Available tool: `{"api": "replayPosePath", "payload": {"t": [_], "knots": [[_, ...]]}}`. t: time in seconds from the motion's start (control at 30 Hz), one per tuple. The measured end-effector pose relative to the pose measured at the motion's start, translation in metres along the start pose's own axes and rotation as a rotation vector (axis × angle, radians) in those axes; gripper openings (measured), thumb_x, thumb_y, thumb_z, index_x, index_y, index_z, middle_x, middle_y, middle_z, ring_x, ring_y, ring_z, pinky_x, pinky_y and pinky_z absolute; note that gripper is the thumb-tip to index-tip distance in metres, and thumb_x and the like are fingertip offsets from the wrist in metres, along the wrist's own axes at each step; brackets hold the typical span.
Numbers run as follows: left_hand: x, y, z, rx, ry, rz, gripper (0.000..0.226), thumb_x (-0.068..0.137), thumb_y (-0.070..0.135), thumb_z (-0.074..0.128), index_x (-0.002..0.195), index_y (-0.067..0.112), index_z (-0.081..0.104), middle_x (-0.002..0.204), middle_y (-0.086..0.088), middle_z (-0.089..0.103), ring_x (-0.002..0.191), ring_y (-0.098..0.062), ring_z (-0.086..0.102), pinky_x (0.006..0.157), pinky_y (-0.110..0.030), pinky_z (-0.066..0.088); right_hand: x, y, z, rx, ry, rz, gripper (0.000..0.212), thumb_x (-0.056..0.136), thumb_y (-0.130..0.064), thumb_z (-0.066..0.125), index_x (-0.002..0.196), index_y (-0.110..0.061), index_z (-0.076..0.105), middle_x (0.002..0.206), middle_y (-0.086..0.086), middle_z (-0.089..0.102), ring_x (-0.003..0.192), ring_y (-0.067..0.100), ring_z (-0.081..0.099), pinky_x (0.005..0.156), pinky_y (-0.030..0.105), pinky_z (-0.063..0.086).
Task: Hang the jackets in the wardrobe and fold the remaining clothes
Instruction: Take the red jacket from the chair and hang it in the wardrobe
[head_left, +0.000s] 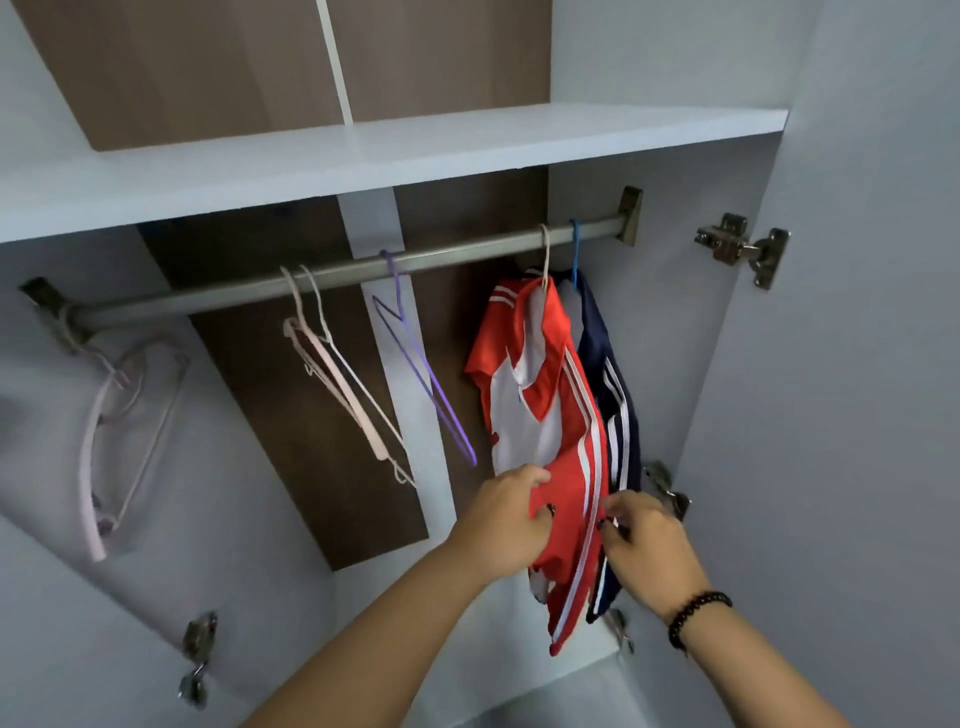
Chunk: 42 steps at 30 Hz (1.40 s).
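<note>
Empty hangers (340, 384) dangle along the left of the rail (332, 275). Further right, the red jacket (545, 415) hangs beside a navy jacket (618, 410). The left hand (511, 522) pinches the red hem, and the right hand (644, 540) pinches its striped edge.

Evenly and softly lit, brightest on the white shelf (467, 140) across the upper frame, shadowed beneath it, smeared with motion blur at left, bowed by wide-angle distortion toward the edges.
</note>
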<state>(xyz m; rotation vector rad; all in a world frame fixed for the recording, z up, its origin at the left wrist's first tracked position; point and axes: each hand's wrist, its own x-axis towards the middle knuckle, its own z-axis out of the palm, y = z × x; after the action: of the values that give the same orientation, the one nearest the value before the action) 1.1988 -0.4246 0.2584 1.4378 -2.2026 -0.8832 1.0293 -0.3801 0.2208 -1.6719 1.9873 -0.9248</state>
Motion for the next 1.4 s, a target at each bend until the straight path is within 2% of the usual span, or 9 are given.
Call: {"api": "replayPosePath", "payload": {"t": [0.1,0.2,0.3,0.4,0.57,0.7,0.83,1.1,1.4], "knots": [[-0.036,-0.006,0.015,0.047,-0.056,0.005,0.044,0.095,0.02,0.053,0.139,0.025,0.046,0.14,0.0,0.051,0.127,-0.021,0.052,0.106,-0.037,0.045,-0.052,-0.001,0.005,-0.011,0.009,0.053,0.021,0.089,-0.007,0.054,0.108,-0.012,0.064,0.105,0.001,0.058,0.077,0.012,0.055,0.054,0.006,0.044],[-0.068,-0.009,0.034,0.06,-0.107,0.041,0.039,0.093,0.02,0.053,0.132,0.027,0.052,0.133,0.002,0.056,0.117,-0.02,0.057,0.1,-0.033,0.048,-0.099,0.001,0.008,-0.016,0.033,0.099,0.026,0.09,-0.011,0.055,0.115,-0.013,0.062,0.106,-0.001,0.056,0.079,0.009,0.051,0.059,-0.001,0.038],[-0.094,-0.007,0.054,0.06,-0.173,0.073,0.038,0.091,0.017,0.052,0.128,0.025,0.055,0.128,0.002,0.059,0.115,-0.022,0.057,0.099,-0.037,0.049,-0.137,0.008,0.002,-0.035,0.054,0.173,0.033,0.091,-0.013,0.055,0.124,-0.014,0.056,0.118,0.003,0.059,0.101,0.014,0.056,0.079,0.009,0.036],[-0.113,-0.002,0.071,0.075,-0.263,0.089,0.041,0.092,0.018,0.051,0.132,0.023,0.052,0.131,0.002,0.055,0.117,-0.022,0.056,0.096,-0.034,0.05,-0.17,0.018,-0.008,-0.055,0.081,0.246,0.037,0.091,-0.016,0.056,0.127,-0.015,0.053,0.123,0.003,0.058,0.112,0.016,0.056,0.087,0.015,0.037],[-0.133,0.012,0.089,0.104,-0.31,0.156,0.041,0.093,0.018,0.05,0.134,0.023,0.051,0.133,0.003,0.053,0.121,-0.015,0.05,0.091,-0.023,0.042,-0.216,0.041,-0.03,-0.1,0.107,0.359,0.037,0.091,-0.017,0.057,0.127,-0.015,0.052,0.123,0.003,0.059,0.111,0.017,0.056,0.086,0.017,0.036],[-0.143,0.033,0.106,0.112,-0.375,0.194,0.042,0.093,0.021,0.051,0.136,0.024,0.049,0.139,0.005,0.051,0.126,-0.013,0.049,0.102,-0.032,0.043,-0.247,0.055,-0.053,-0.101,0.165,0.437,0.035,0.091,-0.018,0.057,0.125,-0.016,0.053,0.123,0.002,0.058,0.109,0.017,0.056,0.085,0.019,0.039],[-0.154,0.061,0.134,0.121,-0.419,0.234,0.042,0.093,0.023,0.051,0.135,0.026,0.05,0.139,0.005,0.05,0.128,-0.015,0.046,0.102,-0.034,0.044,-0.281,0.069,-0.077,-0.087,0.198,0.497,0.033,0.092,-0.017,0.056,0.125,-0.013,0.054,0.124,0.003,0.056,0.111,0.018,0.056,0.087,0.019,0.039],[-0.198,0.137,0.211,0.104,-0.514,0.371,0.042,0.092,0.02,0.052,0.134,0.023,0.051,0.139,0.005,0.052,0.128,-0.011,0.048,0.101,-0.021,0.037,-0.373,0.109,-0.139,-0.107,0.225,0.607,0.031,0.094,-0.022,0.055,0.124,-0.018,0.054,0.124,-0.002,0.054,0.109,0.013,0.055,0.09,0.02,0.042],[-0.286,0.228,0.318,0.076,-0.674,0.421,0.04,0.093,0.026,0.052,0.133,0.026,0.051,0.14,0.008,0.051,0.127,-0.01,0.047,0.104,-0.025,0.039,-0.509,0.168,-0.212,-0.123,0.282,0.729,0.029,0.093,-0.022,0.056,0.122,-0.02,0.055,0.121,-0.004,0.056,0.097,0.005,0.05,0.082,0.015,0.037]]}}
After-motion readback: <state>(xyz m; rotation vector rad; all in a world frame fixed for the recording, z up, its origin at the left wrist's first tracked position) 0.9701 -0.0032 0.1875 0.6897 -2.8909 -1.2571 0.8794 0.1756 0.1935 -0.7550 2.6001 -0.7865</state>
